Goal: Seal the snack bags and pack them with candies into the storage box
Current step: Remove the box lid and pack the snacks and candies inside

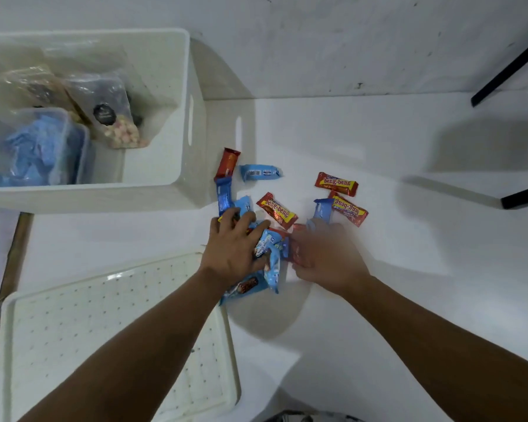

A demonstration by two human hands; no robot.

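Foil-wrapped candies [276, 210] at frame centre look light and slippery, best scooped in bunches; left hand [235, 249] clutches several, right hand [323, 254] too blurred to tell.

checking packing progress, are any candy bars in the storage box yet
No, the storage box holds only snack bags; the candy bars lie on the table.

"beng-beng" on red candy wrappers [336, 183], [276, 210]; third [349, 210] upside down.

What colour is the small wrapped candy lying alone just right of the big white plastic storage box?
Light blue, with a white barcode panel, clearest in the head view.
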